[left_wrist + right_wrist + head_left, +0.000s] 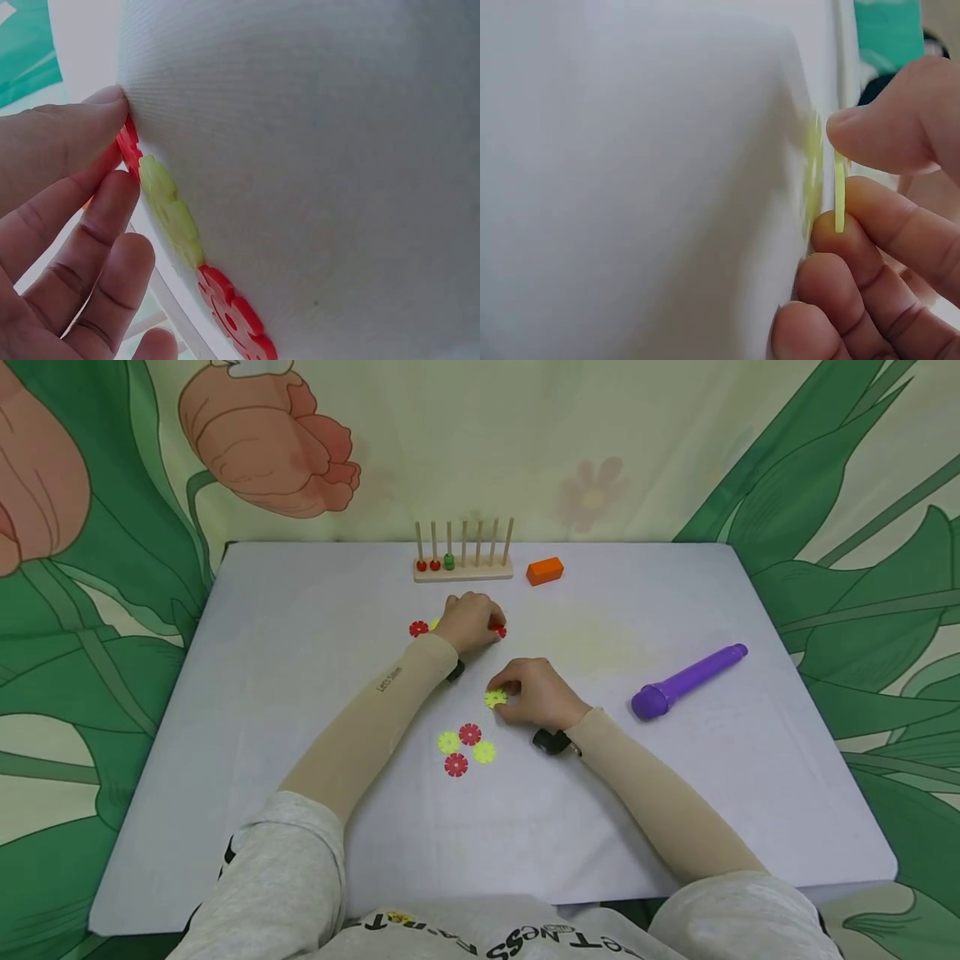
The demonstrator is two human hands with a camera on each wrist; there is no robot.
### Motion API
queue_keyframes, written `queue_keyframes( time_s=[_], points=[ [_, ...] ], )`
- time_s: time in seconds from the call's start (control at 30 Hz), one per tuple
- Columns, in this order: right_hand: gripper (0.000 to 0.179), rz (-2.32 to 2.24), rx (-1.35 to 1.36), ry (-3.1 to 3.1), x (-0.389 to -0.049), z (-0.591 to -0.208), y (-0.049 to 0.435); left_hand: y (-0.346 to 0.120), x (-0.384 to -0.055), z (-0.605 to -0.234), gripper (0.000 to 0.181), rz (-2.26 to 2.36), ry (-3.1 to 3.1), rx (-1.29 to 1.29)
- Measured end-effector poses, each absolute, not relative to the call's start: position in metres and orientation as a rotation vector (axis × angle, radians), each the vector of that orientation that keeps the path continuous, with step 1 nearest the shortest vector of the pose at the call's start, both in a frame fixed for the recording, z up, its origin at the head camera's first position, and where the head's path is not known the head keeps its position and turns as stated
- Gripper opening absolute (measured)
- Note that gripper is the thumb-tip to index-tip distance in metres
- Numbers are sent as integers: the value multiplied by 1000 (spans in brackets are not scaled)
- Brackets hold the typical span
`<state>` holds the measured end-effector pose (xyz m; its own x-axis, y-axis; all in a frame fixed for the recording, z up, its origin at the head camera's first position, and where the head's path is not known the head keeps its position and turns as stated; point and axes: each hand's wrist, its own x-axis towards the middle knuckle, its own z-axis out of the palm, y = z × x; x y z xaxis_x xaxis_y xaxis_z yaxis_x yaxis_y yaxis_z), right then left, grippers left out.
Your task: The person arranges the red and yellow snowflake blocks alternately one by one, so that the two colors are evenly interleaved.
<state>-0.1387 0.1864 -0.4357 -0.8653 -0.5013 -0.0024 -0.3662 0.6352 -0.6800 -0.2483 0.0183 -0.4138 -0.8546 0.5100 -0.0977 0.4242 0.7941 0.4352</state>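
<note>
While your left hand (470,620) pinches a red disc (502,632) at the right end of a short row, your right hand (538,693), at its 4 to 5 o'clock, holds a yellow disc (495,698) between thumb and fingers. You grip the yellow one by its rim, on edge in the right wrist view, probably so its notches stay free of your fingertips. Your left pinch seems meant to steady the row's end; its other fingers spread loosely.

Toward 9 o'clock from that pinch run the yellow part (171,214) of the row and an outer red disc (418,628). Four loose discs (470,734), two red and two yellow, lie at your right hand's 8 o'clock, presumably grouped there for easy reach. The rack (463,573) at 12 o'clock, the block (544,571) at 1 and the purple stick (686,683) at 3 sit farther out on the surface (315,602), perhaps to leave you working room.

From above, your left hand covers most of the row, and its slant in the wrist view makes the yellow count uncertain. Beside your held yellow disc, a blurred yellow patch (812,176) could be another piece or a reflection; you cannot tell.
</note>
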Motion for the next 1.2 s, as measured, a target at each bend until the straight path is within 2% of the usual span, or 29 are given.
queue_keyframes(
  time_s=[0.53,1.2],
  points=[
    [27,-1063,-332,2845,-197,-433,202,19,-248,-414,24,589,2774,730],
    [30,-982,-224,2897,-224,-427,201,20,-252,-420,25,605,2763,733]
  ],
)
